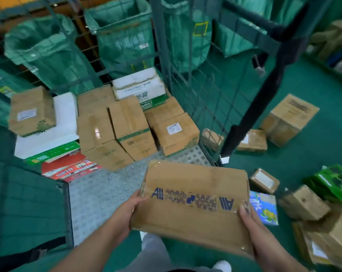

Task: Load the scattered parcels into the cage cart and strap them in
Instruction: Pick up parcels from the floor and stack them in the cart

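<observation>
Tape (pixel 191 199) printed "All" in blue runs across the held parcel (pixel 185 226).

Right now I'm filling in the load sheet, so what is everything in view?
held box: one, brown with blue print, at the cart's open front.
cage cart: one, grey studded floor, mesh walls, centre.
loaded boxes: several brown, two white, one red, at the cart's back.
floor parcels: at least six, mostly brown, on the green floor right of the cart.
sacks: at least three, green, behind the cart.
left hand: one, grips the held box's left edge.
right hand: one, grips its right edge.
</observation>
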A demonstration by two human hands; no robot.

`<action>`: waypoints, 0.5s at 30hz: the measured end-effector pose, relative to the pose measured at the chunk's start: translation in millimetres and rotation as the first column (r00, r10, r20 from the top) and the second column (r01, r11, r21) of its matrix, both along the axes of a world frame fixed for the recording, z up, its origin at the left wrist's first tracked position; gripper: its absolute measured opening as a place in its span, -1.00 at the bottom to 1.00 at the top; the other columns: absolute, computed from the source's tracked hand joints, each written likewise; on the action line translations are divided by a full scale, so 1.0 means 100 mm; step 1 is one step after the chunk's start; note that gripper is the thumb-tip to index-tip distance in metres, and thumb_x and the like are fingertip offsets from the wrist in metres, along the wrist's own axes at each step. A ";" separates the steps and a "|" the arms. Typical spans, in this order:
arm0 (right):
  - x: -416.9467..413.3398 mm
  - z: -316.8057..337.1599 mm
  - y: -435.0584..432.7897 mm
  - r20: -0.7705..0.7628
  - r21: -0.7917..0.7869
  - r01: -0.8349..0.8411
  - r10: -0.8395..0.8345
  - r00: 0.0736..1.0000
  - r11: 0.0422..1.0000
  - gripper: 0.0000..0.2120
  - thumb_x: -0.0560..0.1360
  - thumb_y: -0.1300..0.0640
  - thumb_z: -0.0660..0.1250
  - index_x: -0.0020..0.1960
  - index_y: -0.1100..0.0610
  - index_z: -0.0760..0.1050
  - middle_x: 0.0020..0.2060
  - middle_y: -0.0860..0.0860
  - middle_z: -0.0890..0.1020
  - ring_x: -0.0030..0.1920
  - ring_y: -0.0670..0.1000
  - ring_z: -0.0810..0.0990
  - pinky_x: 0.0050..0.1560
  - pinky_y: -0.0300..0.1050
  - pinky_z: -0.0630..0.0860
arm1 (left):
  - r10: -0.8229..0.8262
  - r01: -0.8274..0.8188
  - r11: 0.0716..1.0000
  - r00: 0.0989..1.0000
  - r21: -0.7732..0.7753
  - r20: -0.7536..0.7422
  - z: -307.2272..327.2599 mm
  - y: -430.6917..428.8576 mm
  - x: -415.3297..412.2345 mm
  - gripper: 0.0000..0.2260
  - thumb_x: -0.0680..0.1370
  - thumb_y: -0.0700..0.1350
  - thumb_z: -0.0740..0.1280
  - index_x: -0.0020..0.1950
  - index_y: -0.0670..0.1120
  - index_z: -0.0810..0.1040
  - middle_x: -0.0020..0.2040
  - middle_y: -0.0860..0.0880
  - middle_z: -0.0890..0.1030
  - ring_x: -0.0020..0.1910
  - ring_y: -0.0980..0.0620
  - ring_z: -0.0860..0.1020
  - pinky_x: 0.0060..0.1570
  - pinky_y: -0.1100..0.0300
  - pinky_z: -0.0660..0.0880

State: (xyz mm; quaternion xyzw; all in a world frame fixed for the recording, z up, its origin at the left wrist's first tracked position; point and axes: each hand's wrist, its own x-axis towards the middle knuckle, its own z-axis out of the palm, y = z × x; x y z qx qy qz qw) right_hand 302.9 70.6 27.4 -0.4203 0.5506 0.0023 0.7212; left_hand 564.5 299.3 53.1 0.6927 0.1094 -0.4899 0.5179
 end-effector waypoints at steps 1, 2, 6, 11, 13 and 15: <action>0.23 0.01 0.09 -0.020 0.005 -0.032 0.032 0.999 0.999 -0.38 0.33 -0.48 0.43 0.36 -0.46 0.41 0.32 -0.15 0.61 0.16 0.03 0.67 0.02 0.19 0.66 | 0.004 -0.004 1.000 1.000 -0.004 0.006 -0.01 0.13 0.15 -0.76 0.62 -0.10 0.30 0.25 0.16 0.57 0.14 0.00 0.72 0.12 -0.09 0.65 -0.11 0.06 0.58; 0.51 0.02 0.19 -0.068 0.007 -0.075 0.075 0.995 0.997 -0.51 0.46 -0.46 0.30 0.37 -0.48 0.36 0.32 -0.13 0.60 0.10 0.06 0.66 -0.16 0.12 0.65 | 0.018 -0.018 1.000 1.000 -0.003 0.011 -0.03 0.29 0.34 -0.74 0.62 -0.12 0.30 0.26 0.12 0.58 0.13 -0.04 0.72 0.07 -0.10 0.65 -0.14 0.08 0.56; 1.42 0.07 0.48 -0.211 -0.005 -0.149 0.144 0.967 0.989 -0.43 0.42 -0.55 0.05 0.37 -0.42 0.35 0.23 -0.03 0.62 0.06 0.24 0.68 -0.23 0.24 0.63 | 0.019 -0.019 0.999 1.000 0.036 0.018 -0.02 0.83 1.04 -0.55 0.43 0.04 0.41 0.32 0.02 0.53 0.23 -0.12 0.63 0.12 -0.12 0.58 -0.07 0.04 0.51; 2.24 0.15 0.68 -0.246 -0.118 -0.148 0.116 0.962 0.982 -0.54 0.58 -0.45 -0.02 0.38 -0.33 0.35 0.20 -0.05 0.58 0.08 0.18 0.62 -0.08 0.21 0.62 | -0.126 0.130 0.989 0.990 0.072 -0.057 -0.02 1.08 1.70 -0.41 0.37 0.13 0.46 0.37 0.26 0.39 0.29 -0.04 0.57 0.28 -0.12 0.50 0.31 -0.24 0.40; 2.38 0.18 0.66 -0.241 -0.184 -0.139 0.093 0.966 0.973 -0.59 0.60 -0.42 0.00 0.40 -0.38 0.31 0.24 -0.11 0.55 0.13 0.13 0.58 -0.01 0.21 0.60 | -0.200 0.208 0.974 0.976 0.088 -0.085 -0.10 1.02 1.89 -0.46 0.49 0.12 0.46 0.41 0.31 0.33 0.30 -0.05 0.55 0.29 -0.15 0.48 0.33 -0.28 0.42; 2.42 0.19 0.60 -0.228 -0.233 -0.086 0.031 0.973 0.969 -0.60 0.65 -0.32 0.07 0.47 -0.37 0.26 0.32 -0.12 0.49 0.19 0.10 0.53 0.06 0.21 0.55 | -0.278 0.287 0.953 0.956 0.096 -0.096 -0.19 0.87 2.05 -0.53 0.57 0.08 0.41 0.42 0.29 0.32 0.27 -0.05 0.55 0.26 -0.16 0.50 0.31 -0.26 0.47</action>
